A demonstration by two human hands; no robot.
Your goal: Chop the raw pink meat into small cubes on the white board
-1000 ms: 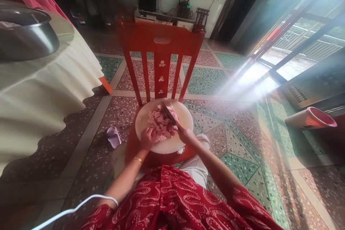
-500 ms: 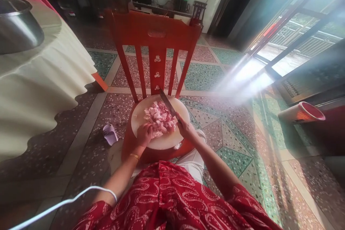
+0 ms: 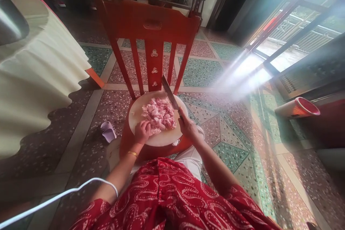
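A heap of cut raw meat pieces lies on a round, pale cutting board, which rests on the seat of a red wooden chair. My right hand is wrapped round the handle of a knife. Its blade points up and away over the board's right side, raised beside the meat. At the heap's near left edge, my left hand has its fingers curled against the meat. Whether a piece is pinched in them is hard to make out.
A cloth-covered table with a metal pot stands to the left. One lilac slipper lies on the tiled floor. At the right is a bin near a bright doorway. A white cable crosses my left arm.
The knife has lifted slightly and its blade stands more upright. My left hand has shifted a little left on the heap's edge. The whole view has tilted slightly.
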